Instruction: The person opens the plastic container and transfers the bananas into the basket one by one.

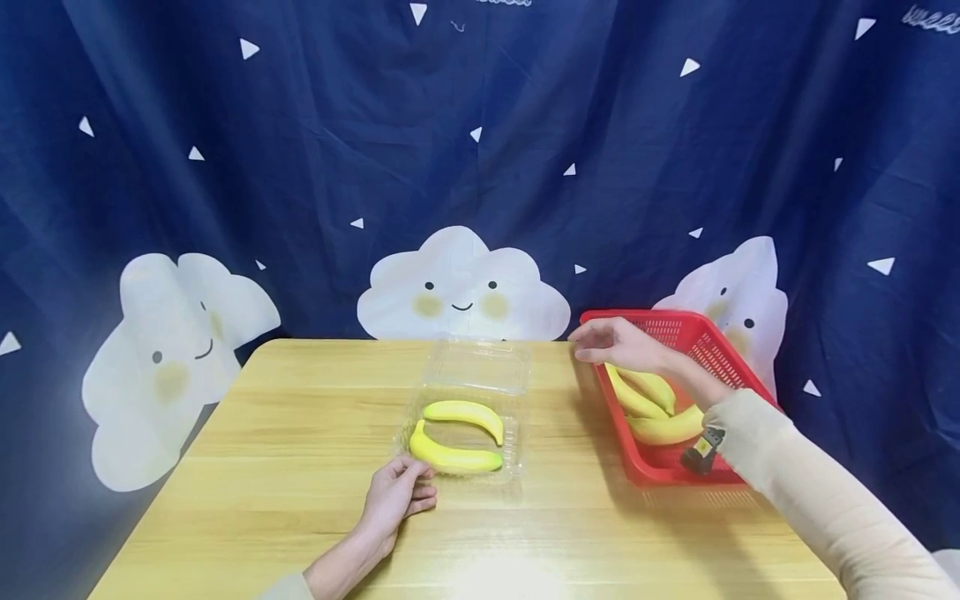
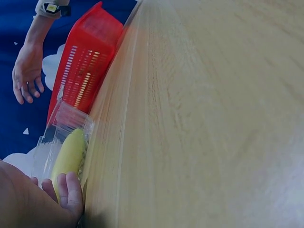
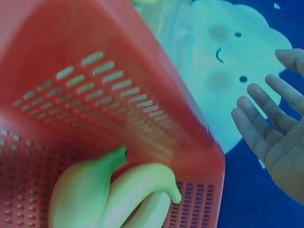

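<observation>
Two yellow bananas, an upper one (image 1: 468,412) and a lower one (image 1: 453,457), lie in an open clear plastic clamshell container (image 1: 514,450) with its lid (image 1: 480,367) folded back. My left hand (image 1: 393,500) rests at the container's near left corner, fingertips right at its edge beside the lower banana; its fingers (image 2: 71,190) are loosely extended in the left wrist view. Over the far left rim of a red plastic basket (image 1: 633,467), my right hand (image 1: 618,343) hovers with nothing in it, its fingers spread in the right wrist view. Several bananas (image 1: 667,427) lie inside the basket.
The wooden table (image 1: 285,433) carries the container in the middle and the basket at the right. Behind its far edge hangs a dark blue curtain (image 1: 420,183) with white clouds and triangles. A small dark device (image 1: 703,450) is strapped at my right wrist.
</observation>
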`<state>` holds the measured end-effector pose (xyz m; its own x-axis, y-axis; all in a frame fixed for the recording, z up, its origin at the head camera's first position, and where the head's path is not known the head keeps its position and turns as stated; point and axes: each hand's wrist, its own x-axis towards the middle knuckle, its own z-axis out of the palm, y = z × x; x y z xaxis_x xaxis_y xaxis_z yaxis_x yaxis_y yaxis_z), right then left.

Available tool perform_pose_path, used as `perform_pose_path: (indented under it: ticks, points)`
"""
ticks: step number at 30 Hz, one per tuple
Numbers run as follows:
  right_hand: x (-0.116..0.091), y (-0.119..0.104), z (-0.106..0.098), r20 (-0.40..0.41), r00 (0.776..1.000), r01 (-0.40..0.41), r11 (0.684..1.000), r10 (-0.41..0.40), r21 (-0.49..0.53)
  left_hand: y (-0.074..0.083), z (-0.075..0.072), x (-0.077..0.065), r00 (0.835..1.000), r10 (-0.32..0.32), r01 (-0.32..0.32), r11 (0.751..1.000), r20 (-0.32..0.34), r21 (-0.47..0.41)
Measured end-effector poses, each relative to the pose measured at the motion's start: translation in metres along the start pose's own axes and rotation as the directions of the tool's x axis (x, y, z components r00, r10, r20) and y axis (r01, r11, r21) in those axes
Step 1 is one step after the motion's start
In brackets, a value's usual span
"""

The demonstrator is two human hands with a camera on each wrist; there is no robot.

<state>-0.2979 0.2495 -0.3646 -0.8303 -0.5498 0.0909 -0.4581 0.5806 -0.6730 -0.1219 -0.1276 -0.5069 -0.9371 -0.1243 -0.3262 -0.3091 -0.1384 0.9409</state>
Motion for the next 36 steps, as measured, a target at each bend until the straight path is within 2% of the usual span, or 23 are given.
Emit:
perform_pose_path:
  ticks: [4, 10, 21, 29, 36]
  points:
    - [0.007, -0.008, 0.007, 0.027, 0.999, 0.028, 0.998, -0.029, 0.05, 0.0, -0.001, -0.001, 1.0, 0.009, -0.009, 1.0, 0.003, -0.005]
    - [0.022, -0.021, 0.014, 0.065, 0.994, 0.083, 0.995, -0.087, 0.052, 0.001, -0.001, -0.002, 1.0, 0.01, -0.01, 1.0, 0.004, -0.004]
    - [0.041, -0.039, 0.036, 0.11, 0.989, 0.095, 0.995, -0.094, -0.002, 0.0, -0.002, -0.001, 1.0, 0.004, -0.004, 1.0, 0.005, 0.001]
    - [0.05, -0.051, 0.052, 0.177, 0.98, 0.095, 0.995, -0.096, 0.017, -0.001, -0.002, -0.001, 1.0, 0.006, -0.006, 1.0, 0.007, 0.003]
    - [0.054, -0.053, 0.068, 0.229, 0.968, 0.106, 0.994, -0.105, 0.012, 0.001, 0.0, -0.001, 1.0, 0.007, -0.007, 1.0, 0.01, -0.001]
